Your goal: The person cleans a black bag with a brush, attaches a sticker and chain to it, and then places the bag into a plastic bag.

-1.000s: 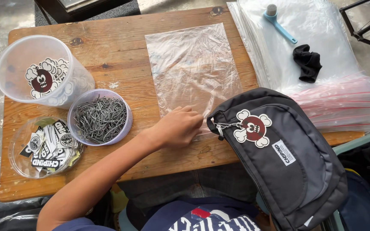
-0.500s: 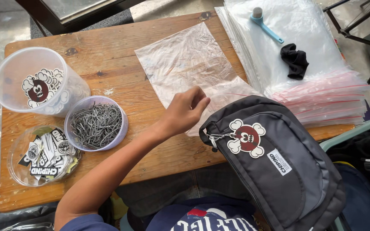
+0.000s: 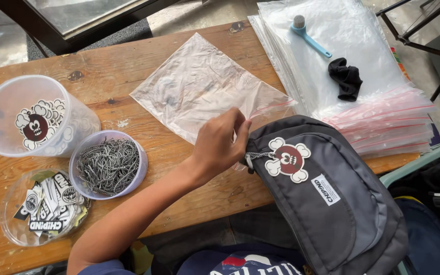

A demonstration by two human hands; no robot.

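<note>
Head view, looking down on a worn wooden table [image 3: 189,168]. Left hand [image 3: 220,145] curled, fingertips pinched on the open edge of a clear plastic bag [image 3: 204,86], near its red zip strip. Bag flat and crinkled on the table, mouth turned toward the grey pouch [image 3: 327,198], probably so the mouth lines up with it. Pouch of soft woven fabric, rounded, with a white-and-red cartoon patch and a cord pull by the zip, resting at the table's near edge, just beside the pinching fingers. Right hand not in view.

Stack of more clear zip bags [image 3: 378,117] at the far right, smooth and glossy, bearing a blue brush [image 3: 309,35] and a black cloth [image 3: 346,79]. At the left, three round clear tubs: one of cartoon patches [image 3: 36,119], one of thin metal chains [image 3: 108,165], one of printed labels [image 3: 44,206], all within easy reach.
</note>
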